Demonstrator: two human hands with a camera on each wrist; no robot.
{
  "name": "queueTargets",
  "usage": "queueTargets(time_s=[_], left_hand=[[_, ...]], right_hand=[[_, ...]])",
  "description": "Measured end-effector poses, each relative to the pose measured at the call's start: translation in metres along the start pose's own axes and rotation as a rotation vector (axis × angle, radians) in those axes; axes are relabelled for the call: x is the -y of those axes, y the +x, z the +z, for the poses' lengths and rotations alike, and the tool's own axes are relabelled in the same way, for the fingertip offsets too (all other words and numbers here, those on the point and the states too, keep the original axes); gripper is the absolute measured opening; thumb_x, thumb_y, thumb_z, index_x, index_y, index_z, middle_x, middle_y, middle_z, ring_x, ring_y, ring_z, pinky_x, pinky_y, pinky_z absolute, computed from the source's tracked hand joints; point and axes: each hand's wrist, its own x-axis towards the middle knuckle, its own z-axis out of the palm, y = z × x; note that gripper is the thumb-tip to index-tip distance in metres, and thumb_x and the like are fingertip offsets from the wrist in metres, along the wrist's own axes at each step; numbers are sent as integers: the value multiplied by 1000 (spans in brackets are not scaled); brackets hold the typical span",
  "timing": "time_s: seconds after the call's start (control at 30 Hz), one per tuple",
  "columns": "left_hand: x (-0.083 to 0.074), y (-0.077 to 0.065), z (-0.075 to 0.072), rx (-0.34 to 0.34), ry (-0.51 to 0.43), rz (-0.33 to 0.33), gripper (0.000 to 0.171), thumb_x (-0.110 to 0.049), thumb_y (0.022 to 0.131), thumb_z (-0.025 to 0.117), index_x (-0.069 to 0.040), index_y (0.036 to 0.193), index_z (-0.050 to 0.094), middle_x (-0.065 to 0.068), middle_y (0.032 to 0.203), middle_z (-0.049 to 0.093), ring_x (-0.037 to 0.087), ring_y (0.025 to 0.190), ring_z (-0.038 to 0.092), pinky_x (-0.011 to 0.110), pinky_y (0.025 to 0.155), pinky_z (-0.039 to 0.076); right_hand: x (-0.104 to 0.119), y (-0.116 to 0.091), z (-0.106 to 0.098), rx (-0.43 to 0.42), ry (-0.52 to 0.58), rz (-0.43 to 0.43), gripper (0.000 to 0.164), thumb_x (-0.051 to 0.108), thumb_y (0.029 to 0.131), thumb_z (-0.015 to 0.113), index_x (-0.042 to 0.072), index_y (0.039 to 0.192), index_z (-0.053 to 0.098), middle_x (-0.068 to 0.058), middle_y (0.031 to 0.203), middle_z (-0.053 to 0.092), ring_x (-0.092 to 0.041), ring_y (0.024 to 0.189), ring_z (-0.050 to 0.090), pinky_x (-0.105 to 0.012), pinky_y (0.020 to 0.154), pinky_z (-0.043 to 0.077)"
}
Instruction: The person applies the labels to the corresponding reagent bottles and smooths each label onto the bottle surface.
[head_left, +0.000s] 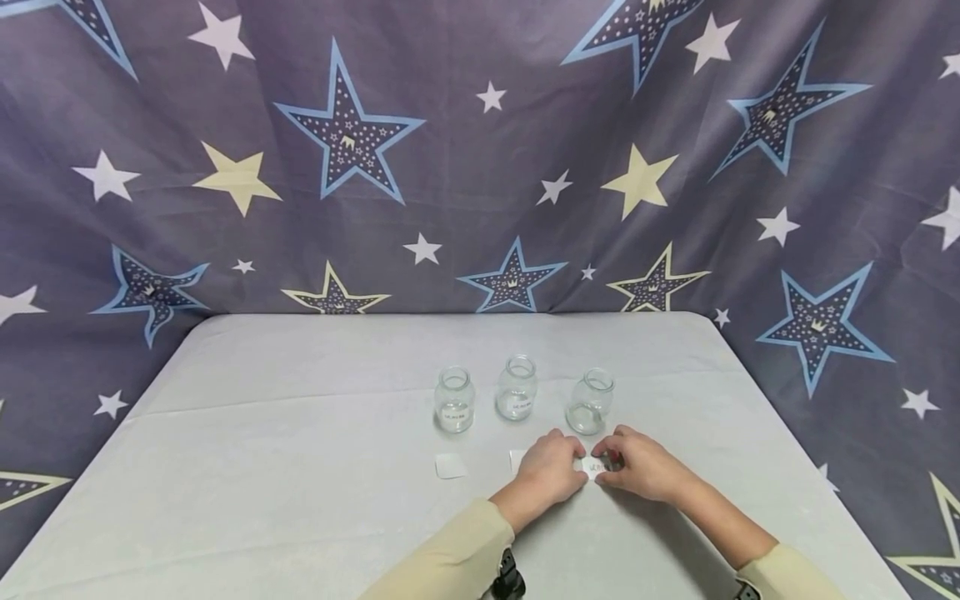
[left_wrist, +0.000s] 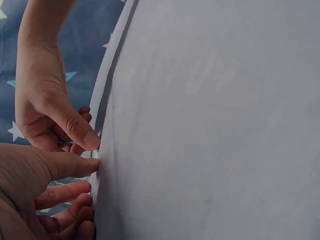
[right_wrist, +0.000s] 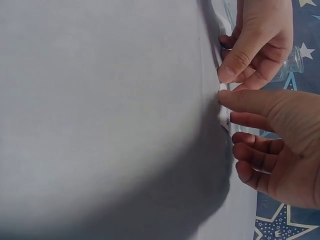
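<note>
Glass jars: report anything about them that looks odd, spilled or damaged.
One mismatch: in the head view, the leftmost jar and middle jar carry white labels, but the rightmost jar shows none. No spill or damage is visible.

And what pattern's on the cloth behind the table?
Stars, white, yellow and blue-edged, on purplish cloth; clearest in the head view.

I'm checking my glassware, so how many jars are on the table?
3. In the head view: the left jar, the middle jar slightly farther back, and the right jar just beyond the left hand and right hand. None seem hidden.
</note>
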Motion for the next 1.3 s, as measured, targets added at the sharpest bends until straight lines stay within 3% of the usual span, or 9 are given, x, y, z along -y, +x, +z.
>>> queueTargets(time_s=[0.3,0.53,0.8,1.0,1.3], left_hand=[[0,0,2,-2,7,8,23,-25,76,72,-15,96,69,0,84,54,14,76,55,23,64,44],[2,-2,2,-14,-44,13,19,-22,76,73,-13,92,68,0,82,54,14,73,54,23,64,44],[8,-2,1,-54,-166,18,14,-17,76,71,-8,87,68,-3,72,51,8,64,43,19,57,36],[11,-1,0,-87,-283,76,4,-11,78,67,-8,77,70,-4,66,58,0,60,44,13,56,37],[16,0,-2,-35,-377,90,9,-13,84,66,-8,82,73,-3,74,68,-1,66,51,13,64,42]], right_hand=[[1,2,-1,15,-11,-21,23,18,72,78,7,90,67,5,75,49,-1,65,39,-19,57,36],[0,2,1,8,-9,-48,20,17,73,77,9,87,67,5,75,49,-1,65,42,-19,57,37],[-4,1,3,-24,21,-55,17,17,73,76,12,85,66,7,76,49,-2,68,43,-19,59,39],[-6,0,1,-65,55,-57,15,16,74,75,12,86,66,6,77,51,-5,69,45,-19,60,39],[-7,-1,2,-106,125,-57,15,15,75,75,12,86,66,4,79,54,-7,66,47,-18,58,40]])
